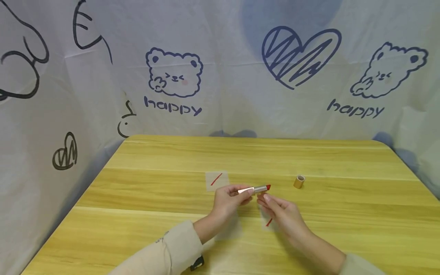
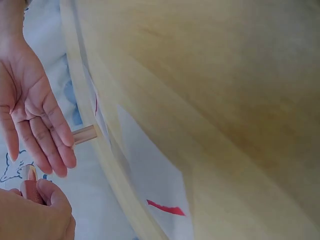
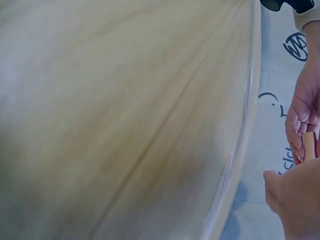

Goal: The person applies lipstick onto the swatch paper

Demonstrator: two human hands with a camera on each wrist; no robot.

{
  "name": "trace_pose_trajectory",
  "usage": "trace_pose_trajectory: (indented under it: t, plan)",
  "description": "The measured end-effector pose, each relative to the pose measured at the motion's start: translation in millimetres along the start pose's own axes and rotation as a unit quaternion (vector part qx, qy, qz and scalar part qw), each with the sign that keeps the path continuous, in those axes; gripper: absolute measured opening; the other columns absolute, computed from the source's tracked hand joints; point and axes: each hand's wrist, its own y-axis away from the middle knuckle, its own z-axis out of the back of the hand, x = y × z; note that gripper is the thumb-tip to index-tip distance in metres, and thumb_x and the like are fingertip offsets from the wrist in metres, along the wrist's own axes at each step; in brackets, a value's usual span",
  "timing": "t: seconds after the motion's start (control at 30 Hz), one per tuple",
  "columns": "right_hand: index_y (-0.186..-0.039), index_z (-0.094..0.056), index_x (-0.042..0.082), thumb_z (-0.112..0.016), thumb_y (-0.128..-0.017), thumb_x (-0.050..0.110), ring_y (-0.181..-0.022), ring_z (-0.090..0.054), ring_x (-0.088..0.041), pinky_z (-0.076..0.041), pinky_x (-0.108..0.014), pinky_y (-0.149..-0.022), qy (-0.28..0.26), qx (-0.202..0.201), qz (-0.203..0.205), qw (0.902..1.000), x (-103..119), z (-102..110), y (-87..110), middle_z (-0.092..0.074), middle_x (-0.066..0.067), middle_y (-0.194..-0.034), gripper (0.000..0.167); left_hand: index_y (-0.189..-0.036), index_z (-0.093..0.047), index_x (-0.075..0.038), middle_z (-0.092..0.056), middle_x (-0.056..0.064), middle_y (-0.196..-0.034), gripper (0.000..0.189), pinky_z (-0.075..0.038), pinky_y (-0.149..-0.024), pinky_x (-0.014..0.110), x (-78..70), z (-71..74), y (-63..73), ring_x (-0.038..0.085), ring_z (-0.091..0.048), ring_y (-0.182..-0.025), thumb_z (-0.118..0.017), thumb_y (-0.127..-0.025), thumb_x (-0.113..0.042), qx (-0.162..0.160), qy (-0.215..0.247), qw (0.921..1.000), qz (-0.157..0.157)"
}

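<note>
My left hand (image 1: 225,202) pinches the base of an uncapped lipstick (image 1: 260,189) above the table. Its red tip points right and is bare. Just below and beside the tip is my right hand (image 1: 287,217); in the left wrist view that hand (image 2: 37,105) has its fingers extended and nothing in its palm. A gold lipstick cap (image 1: 298,182) stands on the table beyond the right hand. Behind the left hand lies a white paper square (image 1: 209,186) with a red stroke. Another marked paper (image 1: 265,226) is partly hidden by my right hand.
A pale wooden table (image 1: 144,191) spreads under both hands. One more pale paper (image 1: 228,232) lies below the left forearm. A white cloth (image 1: 233,95) with drawings hangs behind the table. Something dark (image 1: 197,263) shows under the left sleeve.
</note>
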Motion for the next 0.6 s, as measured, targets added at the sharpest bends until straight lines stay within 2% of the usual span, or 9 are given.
trace_pose_trajectory:
  t: [0.13,0.37,0.47,0.6]
  plan:
    - [-0.132,-0.041,-0.011,-0.044,-0.099,0.017,-0.104,-0.06,0.001,-0.044,-0.021,-0.097,-0.013,0.001,-0.001,0.9999,-0.3,-0.6,-0.4,-0.043,-0.02,-0.137,0.043,-0.099,-0.064,0.014,-0.07,0.014,-0.086,0.023,-0.056,-0.069,0.023,1.9,-0.1,0.5,0.004,-0.063,-0.065,-0.067,-0.084,-0.003,0.001,-0.006,1.0,-0.006]
    - [-0.132,-0.041,-0.009,-0.046,-0.099,0.018,-0.104,-0.06,-0.001,-0.045,-0.02,-0.095,-0.024,-0.011,-0.012,0.9996,-1.3,-0.7,-0.2,-0.045,-0.018,-0.136,0.043,-0.099,-0.064,0.014,-0.07,0.016,-0.088,0.024,-0.057,-0.069,0.024,4.6,0.0,1.5,0.005,-0.064,-0.067,-0.068,-0.083,-0.004,0.009,-0.015,0.9998,-0.01]
    - [-0.132,-0.04,-0.009,-0.046,-0.098,0.018,-0.104,-0.06,-0.001,-0.045,-0.02,-0.095,-0.032,-0.013,-0.014,0.9993,-1.2,-0.4,0.2,-0.047,-0.017,-0.135,0.044,-0.099,-0.065,0.012,-0.07,0.019,-0.089,0.025,-0.057,-0.069,0.026,5.5,1.0,2.1,0.006,-0.065,-0.067,-0.069,-0.082,-0.007,0.014,-0.036,0.9991,-0.014]
    - [-0.132,-0.041,-0.009,-0.047,-0.098,0.017,-0.102,-0.06,0.003,-0.045,-0.019,-0.095,-0.043,-0.023,-0.01,0.9988,1.2,-1.2,0.3,-0.047,-0.016,-0.136,0.043,-0.098,-0.066,0.012,-0.07,0.022,-0.092,0.025,-0.057,-0.069,0.029,7.4,3.7,2.8,0.011,-0.067,-0.071,-0.07,-0.082,-0.008,0.044,-0.08,0.9955,-0.027]
